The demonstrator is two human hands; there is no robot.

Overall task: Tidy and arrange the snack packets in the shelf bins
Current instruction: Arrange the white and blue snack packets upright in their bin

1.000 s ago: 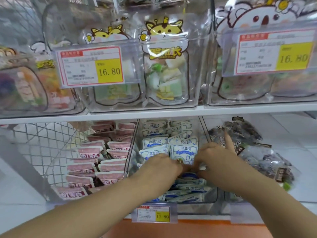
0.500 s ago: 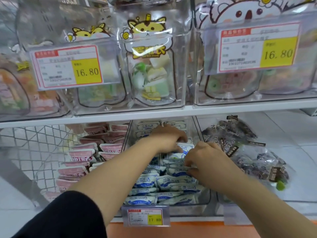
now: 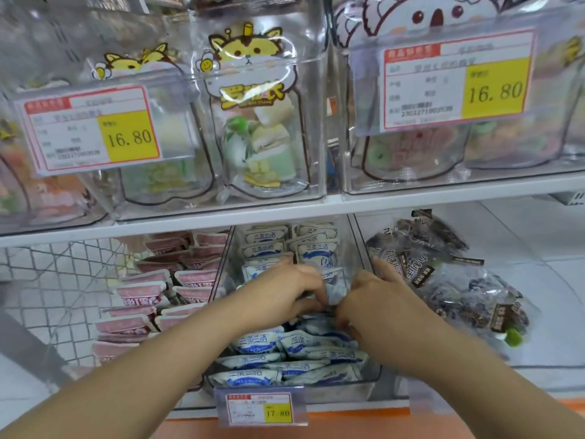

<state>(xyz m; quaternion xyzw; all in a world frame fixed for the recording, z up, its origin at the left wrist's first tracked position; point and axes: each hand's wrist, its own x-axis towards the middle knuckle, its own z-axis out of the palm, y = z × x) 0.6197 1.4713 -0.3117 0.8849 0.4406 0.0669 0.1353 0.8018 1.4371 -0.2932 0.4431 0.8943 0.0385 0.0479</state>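
Note:
Blue-and-white snack packets (image 3: 262, 343) fill the clear middle bin (image 3: 361, 380) on the lower shelf, some upright at the back, others lying flat at the front. Both my hands are inside this bin, close together. My left hand (image 3: 285, 291) curls its fingers round blue-and-white packets in the middle of the bin. My right hand (image 3: 373, 299) grips the same cluster of packets from the right, its fingertips buried among them. Exactly which packets each hand holds is hidden by the fingers.
Pink packets (image 3: 142, 293) fill the bin to the left. Dark-wrapped snacks (image 3: 449, 280) lie in the bin to the right. The upper shelf (image 3: 285, 213) carries clear bins with cartoon pouches and 16.80 price tags (image 3: 91, 128). A 17.80 tag (image 3: 259, 410) hangs below.
My left hand has come back from the rear of the bin toward the middle. Both hands have closed together on the packets there. The view has shifted slightly.

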